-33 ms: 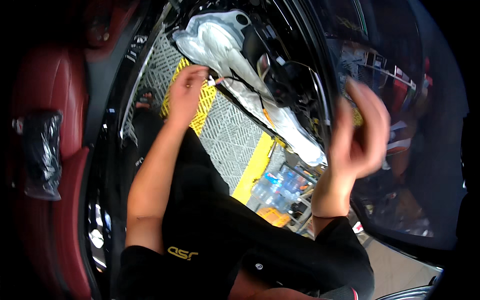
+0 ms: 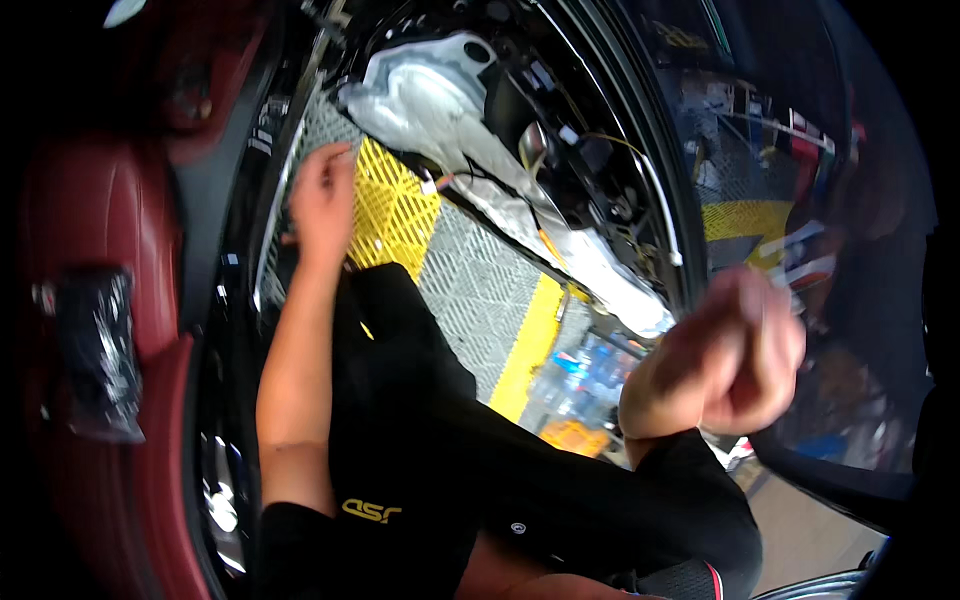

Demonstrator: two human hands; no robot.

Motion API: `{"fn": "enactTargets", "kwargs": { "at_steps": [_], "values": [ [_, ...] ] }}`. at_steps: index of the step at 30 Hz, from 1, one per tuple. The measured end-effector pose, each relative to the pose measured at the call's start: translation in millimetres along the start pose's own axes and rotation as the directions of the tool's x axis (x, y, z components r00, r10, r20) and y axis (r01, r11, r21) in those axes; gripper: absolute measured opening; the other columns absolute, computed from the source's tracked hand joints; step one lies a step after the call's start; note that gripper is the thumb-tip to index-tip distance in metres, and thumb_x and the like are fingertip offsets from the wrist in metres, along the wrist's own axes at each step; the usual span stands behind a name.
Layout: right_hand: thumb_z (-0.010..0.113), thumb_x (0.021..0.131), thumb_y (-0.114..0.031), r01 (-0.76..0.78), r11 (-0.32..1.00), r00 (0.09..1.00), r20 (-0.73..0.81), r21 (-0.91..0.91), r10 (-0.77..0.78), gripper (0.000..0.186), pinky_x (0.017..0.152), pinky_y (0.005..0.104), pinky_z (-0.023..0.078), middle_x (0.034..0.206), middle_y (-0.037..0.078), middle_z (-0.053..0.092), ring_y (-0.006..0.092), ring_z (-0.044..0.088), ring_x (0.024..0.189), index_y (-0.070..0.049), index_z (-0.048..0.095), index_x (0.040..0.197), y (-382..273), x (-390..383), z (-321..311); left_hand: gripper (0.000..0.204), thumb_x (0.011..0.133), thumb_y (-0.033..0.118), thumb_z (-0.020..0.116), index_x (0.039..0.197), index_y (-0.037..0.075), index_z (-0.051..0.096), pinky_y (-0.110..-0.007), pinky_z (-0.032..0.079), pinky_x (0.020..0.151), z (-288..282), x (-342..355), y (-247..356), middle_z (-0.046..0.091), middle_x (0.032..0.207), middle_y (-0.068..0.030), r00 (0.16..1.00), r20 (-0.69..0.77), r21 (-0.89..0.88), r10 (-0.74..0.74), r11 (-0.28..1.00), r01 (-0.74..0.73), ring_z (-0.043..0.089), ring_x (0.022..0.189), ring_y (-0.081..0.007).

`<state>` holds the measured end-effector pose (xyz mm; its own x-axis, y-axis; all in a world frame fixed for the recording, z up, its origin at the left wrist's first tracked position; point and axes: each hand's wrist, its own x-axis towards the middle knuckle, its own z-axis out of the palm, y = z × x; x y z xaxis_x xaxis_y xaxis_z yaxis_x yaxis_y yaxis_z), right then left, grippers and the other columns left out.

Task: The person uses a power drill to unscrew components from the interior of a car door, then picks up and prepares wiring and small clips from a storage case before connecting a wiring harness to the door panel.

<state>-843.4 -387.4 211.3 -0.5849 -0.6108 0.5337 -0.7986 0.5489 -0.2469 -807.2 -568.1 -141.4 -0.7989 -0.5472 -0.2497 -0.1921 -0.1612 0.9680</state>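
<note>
My left hand is raised over the yellow floor strip, beside the car's door sill. Its fingers are loosely bent and nothing shows in them. Apart from it, a wire with a white connector sticks out at the edge of the open car door's bared inner side. A silvery-white insulation sheet covers much of that side. At the right, in front of the dark glossy door panel, my right hand is curled closed and blurred by motion. Whatever it may hold is hidden.
To the left is a dark red leather seat with a plastic-wrapped black item lying on it. Grey and yellow grated floor tiles show below. Plastic bottles and an orange object are near the door's lower end.
My left hand has moved left, away from the wire connector. My right hand has come down nearer to me, and its fingers have curled closed. The view has shifted slightly.
</note>
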Motion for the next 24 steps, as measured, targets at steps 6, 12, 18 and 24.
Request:
{"fn": "enactTargets", "kwargs": {
  "at_steps": [6,12,18,24],
  "values": [
    [0.068,0.097,-0.020,0.044,0.948,0.963,-0.267,0.315,0.044,0.027,0.063,0.0358,0.048,0.107,0.005,0.065,0.0227,0.062,0.072,-0.018,0.060,0.122,-1.0,-41.5,82.9,0.047,0.096,0.032,0.069,0.137,0.010,0.062,-0.050,0.041,0.110,-101.8,114.9,-132.9,0.057,0.140,-0.0155,0.855,0.234,0.891,0.463,0.251,-0.379,0.052,0.134,-0.0375],
    [0.042,0.110,-0.030,-0.028,0.989,0.971,-0.231,0.148,0.062,0.027,0.062,0.0323,0.044,0.100,0.014,0.061,0.0199,0.052,0.070,-0.009,0.056,0.120,13.0,-111.7,97.3,0.076,0.093,0.042,0.069,0.156,0.007,0.044,-0.058,0.022,0.126,-171.2,144.3,-247.1,0.036,0.165,-0.0221,0.831,0.442,0.884,0.337,-0.003,-0.468,0.029,0.154,-0.0452],
    [0.046,0.107,-0.035,0.265,0.909,0.757,-0.513,-0.323,-0.403,0.038,0.084,0.0426,0.044,0.110,0.020,0.065,0.0290,0.054,0.092,-0.003,0.058,0.123,68.8,-179.0,169.7,0.087,0.090,0.048,0.072,0.162,0.013,0.038,-0.062,0.015,0.126,-157.7,141.8,-260.2,0.027,0.171,-0.0177,0.887,0.360,0.930,0.290,-0.030,-0.367,0.019,0.159,-0.0407],
    [0.066,0.094,-0.011,-0.029,0.601,0.810,-0.371,-0.799,-0.454,0.035,0.116,0.0470,0.040,0.136,0.020,0.066,0.0388,0.057,0.132,-0.001,0.068,0.128,109.7,-175.3,155.3,0.090,0.089,0.049,0.073,0.162,0.013,0.036,-0.065,0.015,0.125,-171.0,140.3,-263.1,0.024,0.172,-0.0176,0.900,0.280,0.957,0.333,-0.019,-0.291,0.019,0.159,-0.0401]
  ]
}}
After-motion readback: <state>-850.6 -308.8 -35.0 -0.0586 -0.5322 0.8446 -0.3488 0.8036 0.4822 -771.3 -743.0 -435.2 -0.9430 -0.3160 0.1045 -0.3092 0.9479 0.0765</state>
